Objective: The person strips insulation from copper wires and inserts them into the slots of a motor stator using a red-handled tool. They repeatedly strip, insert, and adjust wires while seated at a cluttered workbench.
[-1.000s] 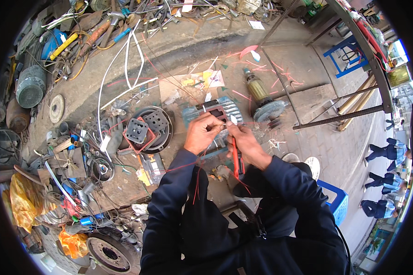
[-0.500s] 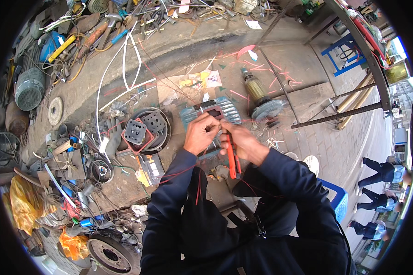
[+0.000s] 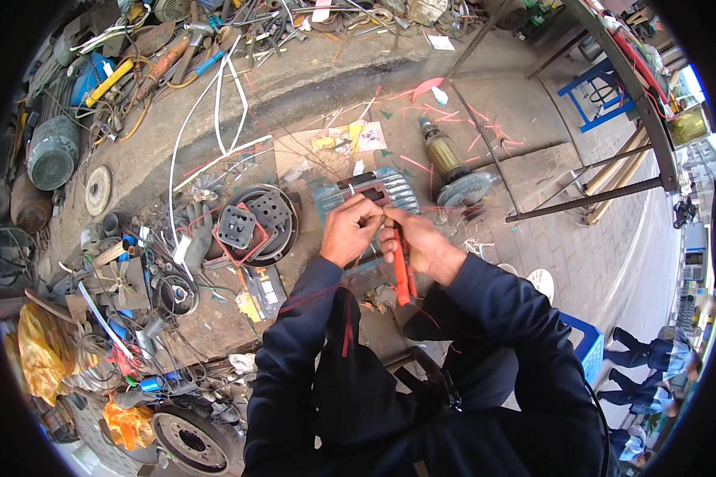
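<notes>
My left hand (image 3: 350, 232) is closed in a pinch, its fingertips meeting those of my right hand just in front of an electric motor (image 3: 399, 191). What it pinches is too small to make out. My right hand (image 3: 424, 245) grips red-handled pliers (image 3: 402, 270), handles pointing toward me and jaws hidden by the fingers. The motor has a ribbed grey-blue body and an open dark terminal box (image 3: 371, 193) on top. Thin red wires (image 3: 348, 330) hang below my left forearm and over my knee.
Beyond the motor lies a cardboard sheet (image 3: 294, 155). A wound rotor (image 3: 445, 159) stands to the right, near red wire scraps. On the left are a round housing with square metal covers (image 3: 235, 226) and piled parts. A steel frame (image 3: 589, 199) and blue stool (image 3: 587, 347) stand right.
Both hands stay almost in place; the blur on my right hand has lessened and the pliers' handles sit slightly closer together. People walking at the far right have moved nearer.
</notes>
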